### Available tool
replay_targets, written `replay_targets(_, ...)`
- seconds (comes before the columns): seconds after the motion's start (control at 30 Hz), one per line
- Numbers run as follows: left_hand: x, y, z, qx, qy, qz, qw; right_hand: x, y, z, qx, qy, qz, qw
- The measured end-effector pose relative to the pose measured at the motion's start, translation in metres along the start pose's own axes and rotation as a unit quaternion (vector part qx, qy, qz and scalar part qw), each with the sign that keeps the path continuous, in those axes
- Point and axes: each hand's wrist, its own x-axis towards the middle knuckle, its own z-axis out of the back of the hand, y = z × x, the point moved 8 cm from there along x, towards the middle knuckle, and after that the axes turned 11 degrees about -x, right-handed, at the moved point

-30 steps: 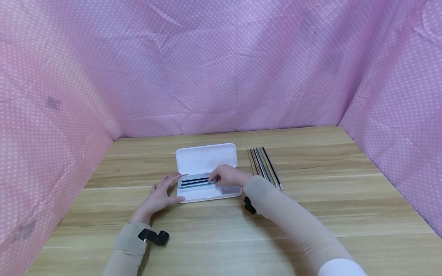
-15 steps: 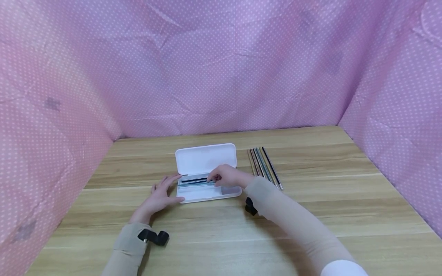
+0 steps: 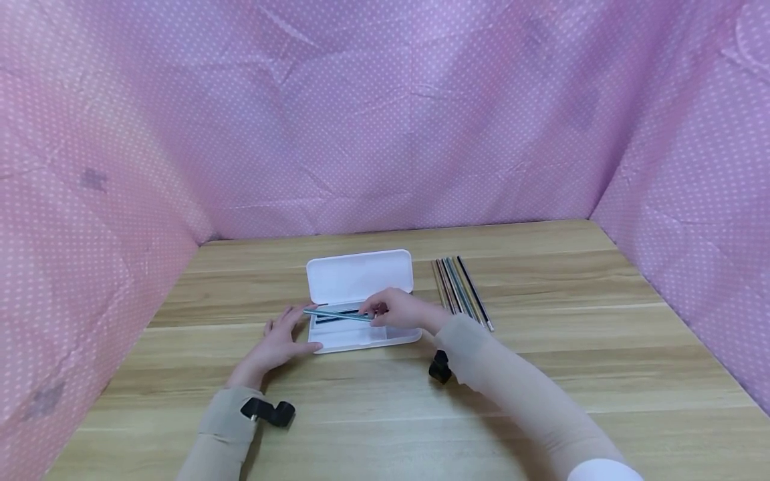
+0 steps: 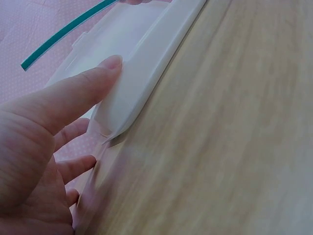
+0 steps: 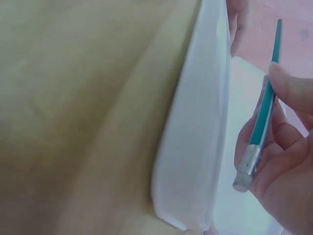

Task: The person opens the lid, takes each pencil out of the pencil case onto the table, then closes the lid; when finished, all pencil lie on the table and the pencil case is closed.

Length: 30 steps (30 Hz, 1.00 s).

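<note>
A white pencil case (image 3: 345, 339) lies open on the table with its lid tipped back. Across its tray, a teal pencil (image 3: 337, 314) is pinched between the thumb and fingers of my right hand (image 3: 400, 309); its metal ferrule and eraser end point toward the right wrist camera. The pencil's far end sticks out past the case's left side, above my left fingers. Dark pencils (image 3: 327, 321) lie in the tray, partly hidden under it. My left hand (image 3: 273, 347) rests at the left end, fingers spread, its thumb (image 4: 100, 73) touching the near rim.
Several pencils (image 3: 460, 287) lie side by side on the wooden table (image 3: 385, 414), right of the case and partly behind my right wrist. The case lid (image 3: 359, 277) stands up behind the tray. Pink dotted cloth (image 3: 385, 133) surrounds the table's back and sides.
My right hand has lifted the teal pencil out of the tray, and its left end has risen over the case's edge. My left hand has stayed in place.
</note>
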Motion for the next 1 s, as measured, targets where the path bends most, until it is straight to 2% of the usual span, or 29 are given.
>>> replay_targets(0.13, 0.0, 0.001, 0.0, 0.0, 0.002, -0.004, 1.0, -0.004, -0.001, -0.002, 0.032, -0.003, -0.003, 0.9995)
replay_targets(0.27, 0.001, 0.001, 0.0, -0.003, 0.006, -0.007, 1.0, -0.006, -0.003, -0.001, 0.073, -0.023, -0.017, 0.997)
replay_targets(0.53, 0.0, 0.002, 0.0, -0.011, 0.007, -0.005, 0.9999, -0.016, -0.005, 0.006, 0.163, -0.049, -0.029, 0.985)
replay_targets(1.0, 0.0, 0.0, 0.0, -0.006, 0.002, -0.017, 0.9998, -0.051, -0.02, 0.013, 0.233, -0.07, -0.053, 0.9685)
